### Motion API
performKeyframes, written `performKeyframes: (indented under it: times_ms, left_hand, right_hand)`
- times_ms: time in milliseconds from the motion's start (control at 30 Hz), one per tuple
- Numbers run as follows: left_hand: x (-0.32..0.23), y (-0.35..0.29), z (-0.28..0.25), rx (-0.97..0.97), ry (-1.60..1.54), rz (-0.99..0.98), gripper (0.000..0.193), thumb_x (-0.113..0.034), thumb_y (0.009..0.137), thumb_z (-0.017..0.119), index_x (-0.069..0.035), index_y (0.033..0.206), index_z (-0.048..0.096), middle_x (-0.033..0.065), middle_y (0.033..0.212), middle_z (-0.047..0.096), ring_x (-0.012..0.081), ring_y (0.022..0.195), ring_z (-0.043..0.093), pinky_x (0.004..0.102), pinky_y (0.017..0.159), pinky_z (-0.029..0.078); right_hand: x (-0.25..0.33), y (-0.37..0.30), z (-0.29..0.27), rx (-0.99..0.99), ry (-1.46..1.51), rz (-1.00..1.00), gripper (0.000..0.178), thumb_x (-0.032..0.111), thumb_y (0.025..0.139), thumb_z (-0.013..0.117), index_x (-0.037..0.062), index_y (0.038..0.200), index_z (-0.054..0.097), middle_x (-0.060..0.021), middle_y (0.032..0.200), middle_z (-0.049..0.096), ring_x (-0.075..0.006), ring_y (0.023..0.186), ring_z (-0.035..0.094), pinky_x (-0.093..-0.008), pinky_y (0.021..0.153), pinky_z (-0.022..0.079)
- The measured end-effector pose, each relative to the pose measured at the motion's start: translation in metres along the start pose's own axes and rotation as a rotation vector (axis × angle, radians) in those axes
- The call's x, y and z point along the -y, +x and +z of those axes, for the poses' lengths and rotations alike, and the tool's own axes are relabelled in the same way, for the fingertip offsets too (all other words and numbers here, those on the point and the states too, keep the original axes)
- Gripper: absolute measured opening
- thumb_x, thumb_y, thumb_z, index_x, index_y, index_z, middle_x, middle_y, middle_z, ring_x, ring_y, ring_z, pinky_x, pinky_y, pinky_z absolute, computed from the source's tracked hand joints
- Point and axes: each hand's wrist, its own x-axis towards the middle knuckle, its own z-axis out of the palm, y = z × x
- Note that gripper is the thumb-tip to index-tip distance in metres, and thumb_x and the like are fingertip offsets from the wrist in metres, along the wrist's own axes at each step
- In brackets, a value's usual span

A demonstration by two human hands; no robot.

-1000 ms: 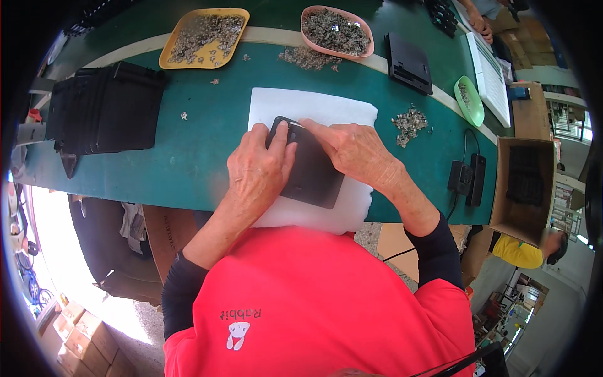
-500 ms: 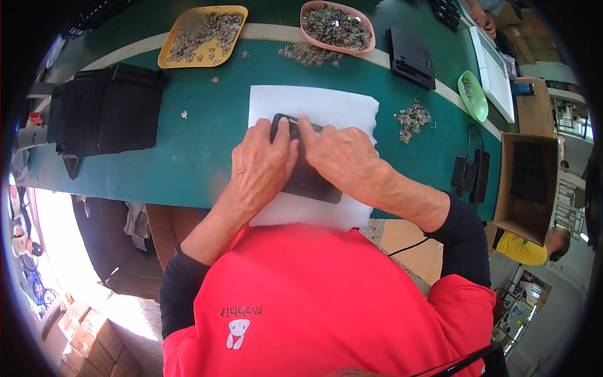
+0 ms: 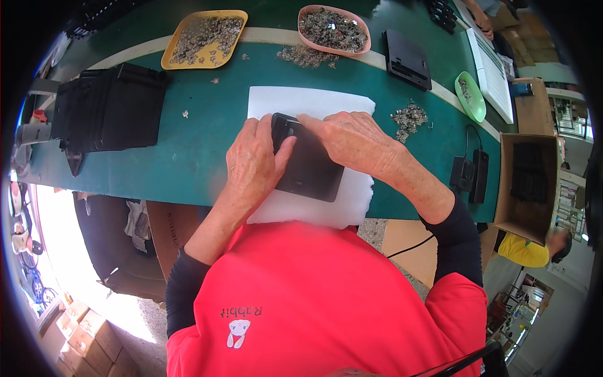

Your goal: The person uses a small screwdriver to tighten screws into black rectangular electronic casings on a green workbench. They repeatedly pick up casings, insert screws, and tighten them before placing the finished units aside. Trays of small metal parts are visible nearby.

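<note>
A flat black rectangular plastic panel (image 3: 309,164) lies at a slant on a white foam sheet (image 3: 352,204) in the middle of the bench. My left hand (image 3: 251,154) grips its left edge, with the thumb resting on the upper face near a small slot. From the right, my right hand (image 3: 352,139) reaches across the panel's far corner. Its index finger touches the far edge and the other fingers curl down at the right side, partly hidden. Whether a small metal part is under that fingertip, I cannot tell.
Small metal clips fill a yellow tray (image 3: 207,58) and a pink tray (image 3: 314,45); loose piles (image 3: 408,119) lie nearby. A green dish (image 3: 478,108) stands right. Stacked black panels (image 3: 113,107) sit left, another black panel (image 3: 405,60) at the back. A cardboard box (image 3: 502,210) is at right.
My left hand has drawn back slightly to the left, its index finger coming off the panel's far end. My right hand has shifted a little, uncovering more of the panel.
</note>
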Motion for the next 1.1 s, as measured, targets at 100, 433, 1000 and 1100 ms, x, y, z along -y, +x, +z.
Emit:
performKeyframes:
  times_ms: [100, 433, 1000, 1100]
  left_hand:
    - [0.0, -0.001, 0.001, -0.009, 0.006, -0.002, 0.046, -0.027, 0.086, 0.07, 0.004, 0.118, 0.057, 0.0166, 0.095, 0.06, 0.0342, 0.084, 0.062, 0.0413, 0.071, 0.051]
    - [0.001, 0.001, 0.002, -0.009, -0.009, -0.002, 0.046, -0.027, 0.085, 0.07, 0.003, 0.117, 0.057, 0.016, 0.095, 0.06, 0.0339, 0.083, 0.062, 0.0416, 0.07, 0.05]
    - [0.006, 0.002, 0.004, 0.008, -0.03, -0.014, 0.035, -0.017, 0.087, 0.065, -0.001, 0.117, 0.058, 0.0149, 0.095, 0.059, 0.0348, 0.083, 0.062, 0.0423, 0.069, 0.051]
    - [0.006, 0.003, 0.004, 0.019, -0.021, -0.027, 0.035, -0.018, 0.087, 0.064, -0.001, 0.117, 0.058, 0.0149, 0.094, 0.059, 0.0346, 0.082, 0.062, 0.0421, 0.069, 0.051]
  right_hand:
    - [0.003, 0.001, -0.002, 0.02, 0.023, 0.027, 0.041, 0.004, 0.085, 0.052, 0.0054, 0.125, 0.056, -0.0195, 0.068, 0.064, -0.0373, 0.067, 0.065, -0.0453, 0.058, 0.05]
    - [0.006, 0.007, -0.008, 0.034, -0.019, 0.017, 0.032, 0.006, 0.086, 0.05, 0.0053, 0.117, 0.06, -0.0202, 0.069, 0.065, -0.0378, 0.067, 0.065, -0.0456, 0.058, 0.05]
    - [0.009, 0.006, -0.015, 0.134, 0.044, 0.116, 0.042, 0.002, 0.081, 0.05, 0.0052, 0.121, 0.058, -0.021, 0.079, 0.067, -0.0396, 0.076, 0.066, -0.0487, 0.067, 0.052]
    - [0.006, 0.007, -0.013, 0.121, 0.09, 0.103, 0.046, 0.001, 0.081, 0.049, 0.0055, 0.126, 0.057, -0.0224, 0.08, 0.067, -0.0403, 0.077, 0.066, -0.0486, 0.068, 0.052]
